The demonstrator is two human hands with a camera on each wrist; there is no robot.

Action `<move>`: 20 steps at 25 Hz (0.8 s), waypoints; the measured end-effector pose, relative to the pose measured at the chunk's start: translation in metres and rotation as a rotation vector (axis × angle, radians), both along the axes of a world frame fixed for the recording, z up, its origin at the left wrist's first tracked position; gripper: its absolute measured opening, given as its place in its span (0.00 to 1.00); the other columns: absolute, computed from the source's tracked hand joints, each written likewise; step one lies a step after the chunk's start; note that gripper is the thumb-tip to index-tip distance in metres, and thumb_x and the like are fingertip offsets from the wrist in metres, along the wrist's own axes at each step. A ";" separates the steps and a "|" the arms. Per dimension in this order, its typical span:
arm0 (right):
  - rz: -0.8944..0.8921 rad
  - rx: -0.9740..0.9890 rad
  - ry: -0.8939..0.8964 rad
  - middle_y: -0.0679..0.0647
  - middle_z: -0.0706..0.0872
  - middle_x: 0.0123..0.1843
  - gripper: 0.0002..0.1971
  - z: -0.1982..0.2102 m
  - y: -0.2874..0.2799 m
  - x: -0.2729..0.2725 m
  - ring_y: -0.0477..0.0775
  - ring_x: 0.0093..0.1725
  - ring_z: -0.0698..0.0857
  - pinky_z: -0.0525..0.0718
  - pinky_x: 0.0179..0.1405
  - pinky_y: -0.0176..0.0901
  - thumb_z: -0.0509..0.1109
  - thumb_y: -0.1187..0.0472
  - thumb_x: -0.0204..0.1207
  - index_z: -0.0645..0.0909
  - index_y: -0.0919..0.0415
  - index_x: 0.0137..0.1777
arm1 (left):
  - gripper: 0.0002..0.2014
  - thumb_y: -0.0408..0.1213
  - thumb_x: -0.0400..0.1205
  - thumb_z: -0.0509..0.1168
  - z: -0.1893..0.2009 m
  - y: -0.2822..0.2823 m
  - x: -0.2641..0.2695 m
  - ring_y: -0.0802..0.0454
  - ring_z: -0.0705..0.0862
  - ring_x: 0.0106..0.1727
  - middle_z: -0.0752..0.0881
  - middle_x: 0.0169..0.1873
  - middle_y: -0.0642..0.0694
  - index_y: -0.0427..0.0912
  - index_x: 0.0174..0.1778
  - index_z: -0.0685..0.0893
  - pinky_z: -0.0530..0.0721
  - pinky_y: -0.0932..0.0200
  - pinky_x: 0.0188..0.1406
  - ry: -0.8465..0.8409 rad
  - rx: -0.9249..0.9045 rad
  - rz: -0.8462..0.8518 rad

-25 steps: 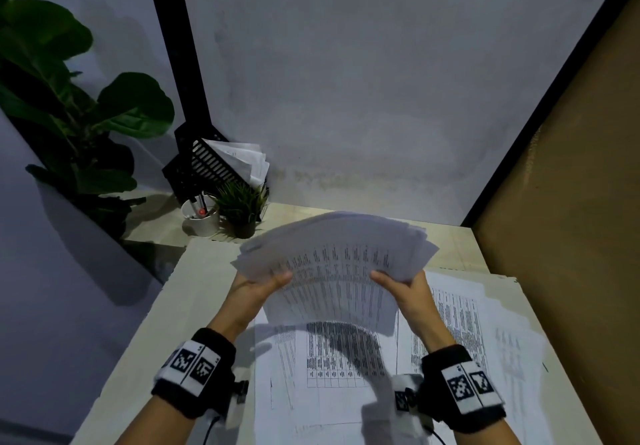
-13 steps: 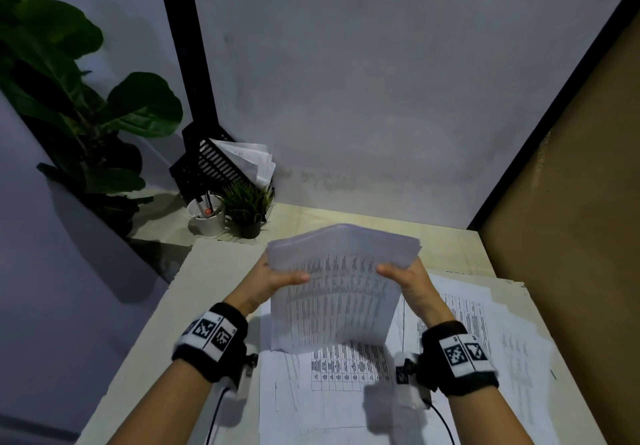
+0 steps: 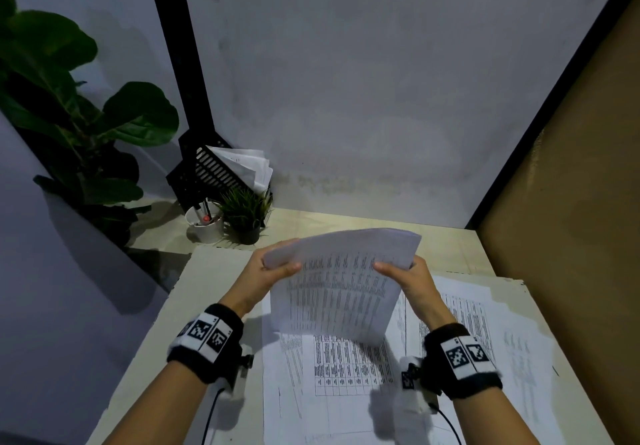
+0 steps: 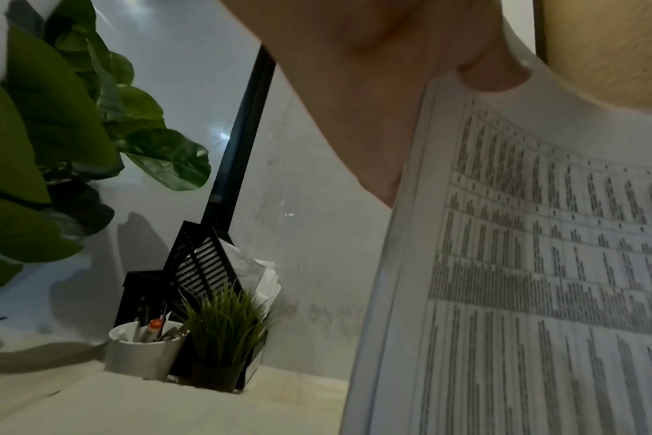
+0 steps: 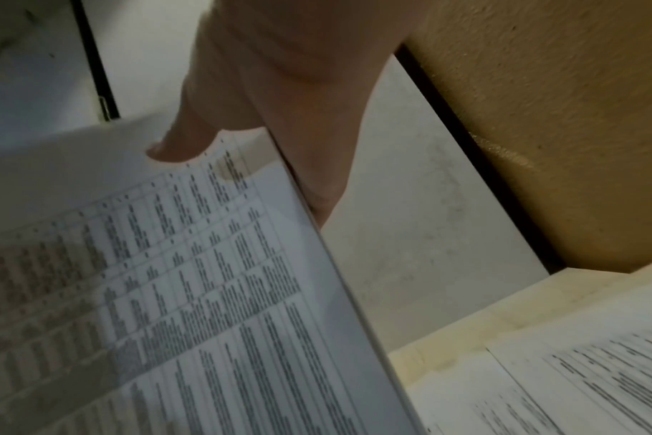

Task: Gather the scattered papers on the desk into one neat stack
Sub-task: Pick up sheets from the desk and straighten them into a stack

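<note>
A stack of printed papers (image 3: 337,285) stands nearly upright above the desk, its top curling away from me. My left hand (image 3: 273,269) grips its left edge with the thumb on the printed face, and my right hand (image 3: 403,271) grips the right edge the same way. The left wrist view shows the stack (image 4: 540,265) with the thumb (image 4: 492,79) on it. The right wrist view shows the stack (image 5: 168,279) under the right thumb (image 5: 179,147). Several more printed sheets (image 3: 346,375) lie flat on the desk (image 3: 207,288) below, spreading to the right (image 3: 485,323).
At the back left stand a white pen cup (image 3: 205,224), a small potted grass plant (image 3: 246,212) and a black mesh file holder with papers (image 3: 221,170). A large leafy plant (image 3: 69,115) is on the left. A brown panel (image 3: 571,236) bounds the right side.
The fanned, flatter sheets have been drawn together into a narrower, squarer stack and tilted more upright. Both hands moved closer together along its sides.
</note>
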State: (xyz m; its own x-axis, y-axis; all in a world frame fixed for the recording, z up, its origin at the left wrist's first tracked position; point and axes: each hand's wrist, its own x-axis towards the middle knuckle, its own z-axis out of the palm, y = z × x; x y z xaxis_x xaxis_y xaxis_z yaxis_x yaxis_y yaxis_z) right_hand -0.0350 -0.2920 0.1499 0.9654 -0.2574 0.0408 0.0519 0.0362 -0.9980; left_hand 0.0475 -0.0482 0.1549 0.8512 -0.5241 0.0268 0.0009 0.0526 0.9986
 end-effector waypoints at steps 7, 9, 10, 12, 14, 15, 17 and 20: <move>-0.034 -0.034 0.097 0.52 0.89 0.48 0.14 -0.007 0.006 0.004 0.54 0.51 0.88 0.84 0.59 0.54 0.78 0.61 0.64 0.82 0.53 0.49 | 0.33 0.60 0.55 0.77 -0.001 -0.007 0.001 0.48 0.85 0.55 0.87 0.48 0.46 0.52 0.53 0.80 0.83 0.45 0.60 0.064 0.086 0.001; -0.055 -0.060 0.082 0.52 0.88 0.47 0.11 -0.002 0.012 0.005 0.53 0.51 0.87 0.85 0.56 0.52 0.73 0.67 0.70 0.81 0.51 0.47 | 0.30 0.58 0.59 0.75 0.006 -0.008 -0.001 0.49 0.84 0.55 0.85 0.49 0.46 0.52 0.55 0.78 0.81 0.41 0.62 0.056 0.082 -0.001; -0.075 -0.059 0.048 0.51 0.87 0.45 0.10 0.005 0.015 0.005 0.50 0.47 0.87 0.86 0.52 0.47 0.72 0.68 0.71 0.81 0.51 0.45 | 0.26 0.55 0.63 0.75 0.010 -0.007 -0.002 0.51 0.84 0.53 0.85 0.48 0.47 0.51 0.55 0.78 0.81 0.40 0.63 0.045 0.073 0.019; -0.095 -0.045 -0.028 0.49 0.87 0.40 0.10 0.012 0.017 0.003 0.44 0.40 0.87 0.87 0.42 0.39 0.71 0.69 0.71 0.81 0.51 0.42 | 0.29 0.56 0.63 0.73 0.016 -0.002 -0.002 0.53 0.86 0.50 0.86 0.47 0.49 0.48 0.57 0.78 0.84 0.44 0.59 0.016 0.031 0.037; -0.077 -0.027 -0.048 0.47 0.87 0.39 0.11 0.011 0.015 -0.001 0.42 0.39 0.87 0.87 0.39 0.37 0.73 0.69 0.69 0.81 0.51 0.43 | 0.37 0.64 0.56 0.75 0.015 0.003 -0.001 0.56 0.87 0.52 0.87 0.49 0.52 0.53 0.60 0.79 0.87 0.56 0.51 -0.016 -0.005 -0.010; -0.063 -0.020 -0.031 0.48 0.87 0.40 0.11 0.008 0.016 -0.002 0.44 0.40 0.87 0.86 0.40 0.38 0.74 0.68 0.68 0.82 0.51 0.44 | 0.37 0.64 0.54 0.75 0.011 0.004 -0.001 0.56 0.86 0.53 0.87 0.51 0.53 0.56 0.60 0.79 0.87 0.59 0.49 -0.023 -0.003 -0.041; -0.074 -0.017 0.028 0.51 0.88 0.42 0.10 0.001 0.017 -0.003 0.49 0.43 0.87 0.84 0.43 0.41 0.76 0.67 0.68 0.82 0.53 0.45 | 0.42 0.66 0.51 0.76 0.003 0.004 -0.003 0.52 0.85 0.56 0.86 0.53 0.49 0.55 0.61 0.78 0.86 0.56 0.52 -0.003 0.042 -0.057; -0.126 -0.014 0.064 0.50 0.87 0.41 0.09 -0.006 0.019 -0.003 0.50 0.42 0.86 0.83 0.41 0.39 0.72 0.70 0.71 0.82 0.53 0.42 | 0.47 0.71 0.46 0.74 -0.004 0.000 -0.006 0.54 0.87 0.53 0.87 0.50 0.48 0.52 0.60 0.78 0.84 0.47 0.59 0.032 0.079 -0.006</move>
State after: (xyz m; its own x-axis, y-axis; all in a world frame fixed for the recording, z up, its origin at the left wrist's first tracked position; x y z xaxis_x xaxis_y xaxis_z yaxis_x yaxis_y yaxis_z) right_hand -0.0384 -0.2727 0.1443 0.9262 -0.3766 -0.0155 -0.0090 0.0191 -0.9998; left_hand 0.0419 -0.0480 0.1506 0.8481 -0.5282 -0.0423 0.0333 -0.0266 0.9991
